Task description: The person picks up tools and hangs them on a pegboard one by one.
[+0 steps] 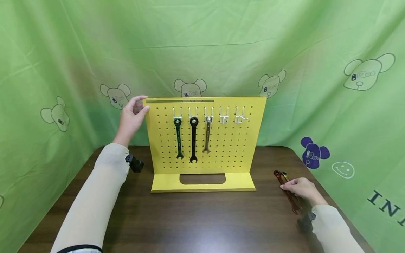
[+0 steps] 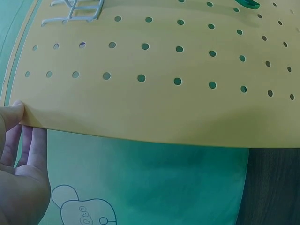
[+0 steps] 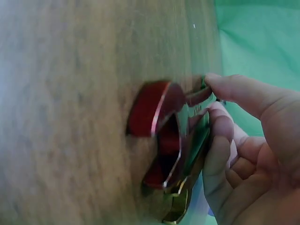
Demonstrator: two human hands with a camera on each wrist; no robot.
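Note:
My left hand [image 1: 132,115] grips the upper left corner of a yellow pegboard [image 1: 209,138], thumb in front and fingers behind the edge. The left wrist view shows the same hand [image 2: 23,159] at the board's edge. Three combination wrenches hang on hooks: a green one [image 1: 179,140], a black one [image 1: 194,140] and a grey one [image 1: 207,137]. At the right of the table my right hand [image 1: 302,189] pinches a red wrench [image 1: 287,194] between thumb and fingers. A gold wrench [image 1: 285,175] lies right beside it, partly covered by the hand.
Two bare white hooks [image 1: 224,117] stick out at the board's right side. The board's base [image 1: 164,184] rests on a brown wooden table [image 1: 190,221] and has a cut-out slot. A green curtain [image 1: 209,42] with cartoon heads surrounds the table at the back and sides.

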